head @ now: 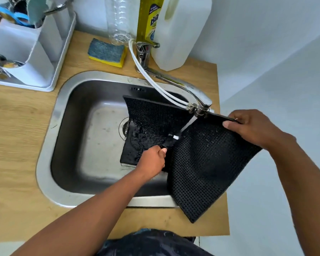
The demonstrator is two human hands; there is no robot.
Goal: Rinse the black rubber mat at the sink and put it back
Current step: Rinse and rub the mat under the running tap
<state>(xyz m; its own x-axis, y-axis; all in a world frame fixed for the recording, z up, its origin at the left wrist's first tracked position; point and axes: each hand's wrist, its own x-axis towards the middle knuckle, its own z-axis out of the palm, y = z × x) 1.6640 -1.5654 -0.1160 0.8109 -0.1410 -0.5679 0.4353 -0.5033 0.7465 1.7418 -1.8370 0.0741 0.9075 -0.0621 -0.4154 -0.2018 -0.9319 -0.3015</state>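
The black rubber mat [201, 159] is draped over the sink's [63, 111] right rim, folded under the faucet [192, 91]. The right hand [251, 128] pinches its upper edge beside the spout; the left hand [153, 159] grips the fold inside the sink, where the mat looks wet.
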